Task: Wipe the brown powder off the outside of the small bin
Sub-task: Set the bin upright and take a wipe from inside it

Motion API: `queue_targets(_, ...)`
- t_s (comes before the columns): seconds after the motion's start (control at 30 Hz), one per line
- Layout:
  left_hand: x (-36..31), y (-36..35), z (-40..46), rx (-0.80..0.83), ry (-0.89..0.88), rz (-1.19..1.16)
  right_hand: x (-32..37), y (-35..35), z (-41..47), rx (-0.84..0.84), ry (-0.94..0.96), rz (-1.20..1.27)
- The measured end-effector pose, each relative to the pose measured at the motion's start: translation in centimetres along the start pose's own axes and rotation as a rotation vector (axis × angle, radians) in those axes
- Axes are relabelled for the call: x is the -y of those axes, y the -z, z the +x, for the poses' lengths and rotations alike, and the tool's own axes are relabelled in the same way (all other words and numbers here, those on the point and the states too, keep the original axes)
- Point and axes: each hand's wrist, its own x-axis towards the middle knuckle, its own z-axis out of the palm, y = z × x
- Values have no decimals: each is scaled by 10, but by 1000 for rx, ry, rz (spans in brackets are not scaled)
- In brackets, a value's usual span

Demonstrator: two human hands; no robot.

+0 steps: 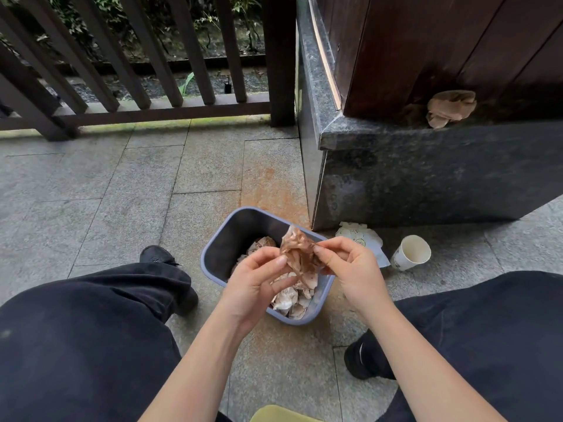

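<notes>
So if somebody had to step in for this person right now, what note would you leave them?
Left hand and right hand: both pinch one brown-stained tissue, held over the small bin.
The bin stands on the paving between the knees, with used tissues inside.
A paper cup and a wrapper lie to its right; another stained wad sits on the stone ledge.
Done: some wiping, judging by the stains.
Left: check the bin's outer walls, mostly hidden here; drop this tissue.

I can't see the small bin's [213, 254] outer walls from above, and my hands hide some crumpled tissues [286, 300] inside.
</notes>
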Motion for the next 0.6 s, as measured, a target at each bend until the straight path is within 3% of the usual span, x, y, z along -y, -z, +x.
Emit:
queue_targets(0.17, -6, 2, 0, -7, 13, -234, 1, 4, 4, -136, -113, 100)
queue_targets(0.23, -8, 4, 1, -57, -4, -263, 1, 6, 5, -169, -72, 25)
queue_targets(0.47, -1, -7, 1, -213, -10, 74, -5, -11, -10, -19, 339, -482)
queue_targets(0.53, 0, -8, 0, -259, -42, 166, -12, -13, -8, -15, 350, -605)
queue_targets(0.6, -1, -8, 0, -251, -64, 208, -16, -13, -5, -51, 218, -578)
